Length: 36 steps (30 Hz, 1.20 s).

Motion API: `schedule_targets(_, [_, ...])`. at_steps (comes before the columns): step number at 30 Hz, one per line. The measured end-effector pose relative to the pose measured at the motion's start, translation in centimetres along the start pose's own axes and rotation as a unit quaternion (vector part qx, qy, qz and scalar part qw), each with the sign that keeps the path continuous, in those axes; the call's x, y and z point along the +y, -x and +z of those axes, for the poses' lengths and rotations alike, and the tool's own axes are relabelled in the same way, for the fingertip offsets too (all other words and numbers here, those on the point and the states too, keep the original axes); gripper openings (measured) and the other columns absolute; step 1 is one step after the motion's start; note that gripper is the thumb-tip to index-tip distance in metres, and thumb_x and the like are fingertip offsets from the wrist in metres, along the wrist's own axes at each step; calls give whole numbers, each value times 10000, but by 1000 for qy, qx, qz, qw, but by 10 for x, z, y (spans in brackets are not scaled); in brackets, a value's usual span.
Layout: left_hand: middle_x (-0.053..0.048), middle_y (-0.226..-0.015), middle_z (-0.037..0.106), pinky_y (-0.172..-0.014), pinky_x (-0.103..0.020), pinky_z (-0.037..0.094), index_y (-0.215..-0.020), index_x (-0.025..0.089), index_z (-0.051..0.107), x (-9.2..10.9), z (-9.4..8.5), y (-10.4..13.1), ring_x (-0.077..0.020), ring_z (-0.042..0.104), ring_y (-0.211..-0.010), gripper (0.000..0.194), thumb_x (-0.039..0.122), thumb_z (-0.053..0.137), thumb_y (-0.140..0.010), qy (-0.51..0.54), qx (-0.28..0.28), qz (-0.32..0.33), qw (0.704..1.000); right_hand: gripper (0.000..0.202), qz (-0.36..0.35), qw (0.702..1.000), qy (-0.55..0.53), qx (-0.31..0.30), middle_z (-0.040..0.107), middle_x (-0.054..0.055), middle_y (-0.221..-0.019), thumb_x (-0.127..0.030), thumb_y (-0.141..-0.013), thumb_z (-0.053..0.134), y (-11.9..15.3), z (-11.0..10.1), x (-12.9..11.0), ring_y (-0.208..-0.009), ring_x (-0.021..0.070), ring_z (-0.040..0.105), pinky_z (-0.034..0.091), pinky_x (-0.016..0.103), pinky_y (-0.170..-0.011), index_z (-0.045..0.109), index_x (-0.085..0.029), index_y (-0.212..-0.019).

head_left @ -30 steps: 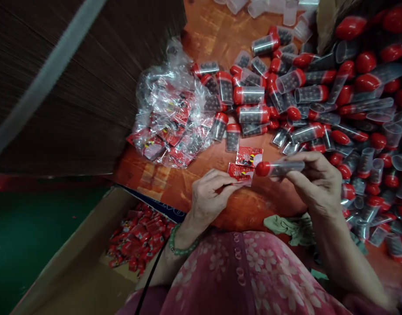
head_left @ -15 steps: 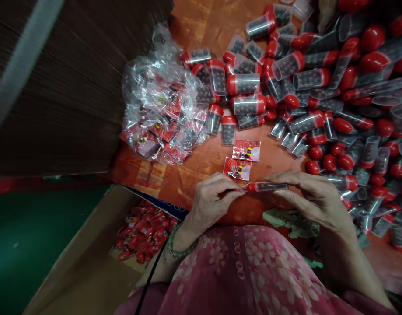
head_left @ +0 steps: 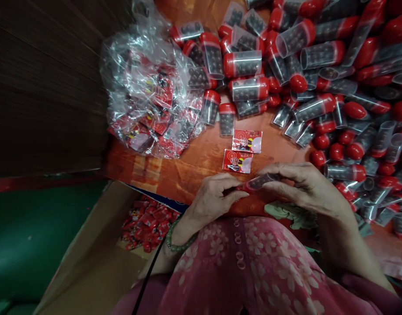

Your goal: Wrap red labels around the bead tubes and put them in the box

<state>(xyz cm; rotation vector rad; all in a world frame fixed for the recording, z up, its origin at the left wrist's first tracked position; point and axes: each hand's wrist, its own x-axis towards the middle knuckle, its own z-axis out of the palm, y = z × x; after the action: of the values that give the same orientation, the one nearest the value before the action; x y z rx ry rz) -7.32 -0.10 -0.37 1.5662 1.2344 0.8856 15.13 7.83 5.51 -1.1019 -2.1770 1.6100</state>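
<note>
My right hand (head_left: 299, 186) grips a small clear plastic tube (head_left: 262, 180) with dark beads inside, thumb below and fingers above. The tube is held slightly tilted, with its red end toward my left hand (head_left: 217, 197). My left thumb and fingertips pinch a small red piece at that end. It looks like a printed label sleeve, though my fingers hide most of it. Just beyond my hands, two flat red printed labels lie on the table, an upper label (head_left: 246, 141) and a lower label (head_left: 237, 161).
A clear plastic bag (head_left: 155, 96) of red printed labels lies at the left. Many red-capped bead tubes (head_left: 246, 63) are heaped across the back and right. Below the table edge, a cardboard box (head_left: 99, 245) holds red-wrapped pieces (head_left: 148, 223). A pale green cloth (head_left: 291, 214) lies by my right wrist.
The tube has turned from nearly level to tilted, its right end now higher. Both hands stay close together around it. The view has shifted slightly.
</note>
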Motion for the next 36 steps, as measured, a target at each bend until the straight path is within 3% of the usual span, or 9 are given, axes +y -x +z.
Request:
schedule_targets(8, [-65,-878,772,-680,-225,494,-968,108,760,13,-8,-10,-147,680,-744,258,338,668,-898,116,-63,-119,984,180,58,995,-78,15,765,22,-941,-327,-940,644,-6,7,-2,-820,147,723,559,237,-770,716,-201,-1047])
schedule_targets(11, [2,-665,637,-581,-214,390,-798,108,712,15,-12,-15,-105,543,-610,372,412,561,-950,120,-117,-146,975,175,90,983,-156,23,752,21,-916,-325,-940,633,-7,12,2,-754,138,714,560,225,-676,700,-198,-1039])
schedule_targets(14, [41,-574,455,-535,-215,294,-658,123,618,12,-15,-19,-80,400,-551,508,469,450,-989,95,-160,-151,971,147,88,984,-153,16,750,12,-904,-300,-932,644,-6,15,6,-779,136,710,548,223,-696,701,-203,-1027])
schedule_targets(17, [38,-613,489,-559,-207,330,-740,121,665,8,-16,-21,-92,435,-596,456,509,538,-942,89,-192,-149,966,132,74,990,-121,13,742,4,-895,-282,-932,646,-7,15,7,-758,125,691,521,214,-674,707,-207,-1022])
schedule_targets(22, [21,-702,600,-639,-218,431,-928,125,737,5,-15,-24,-120,536,-672,397,504,626,-890,102,-191,-159,963,113,26,996,-74,43,721,16,-908,-249,-928,645,-11,16,7,-794,133,669,506,226,-709,704,-198,-1010])
schedule_targets(26, [2,-734,634,-690,-235,468,-906,121,735,6,-9,-29,-133,574,-708,396,481,571,-926,122,-215,-155,957,129,34,995,-93,26,690,17,-900,-256,-941,621,-12,16,10,-728,119,647,500,220,-652,683,-192,-1034])
schedule_targets(29, [-13,-752,654,-717,-249,480,-918,118,733,9,-7,-30,-159,596,-762,390,483,597,-909,119,-210,-151,959,107,24,996,-81,13,698,12,-900,-247,-925,638,-11,16,11,-792,132,653,502,230,-708,699,-203,-1001])
schedule_targets(33, [-7,-808,670,-697,-235,440,-1053,140,723,16,-15,-26,-148,584,-762,367,457,666,-876,73,-187,-137,970,128,69,990,-121,27,719,13,-877,-277,-903,661,-8,21,14,-760,139,655,489,236,-660,709,-204,-997])
schedule_targets(36, [40,-671,545,-582,-211,329,-971,130,721,18,-21,-23,-98,455,-623,362,470,619,-906,42,-182,-159,969,222,112,977,-171,65,743,23,-920,-332,-881,700,-5,27,16,-745,146,674,508,250,-661,696,-207,-1065])
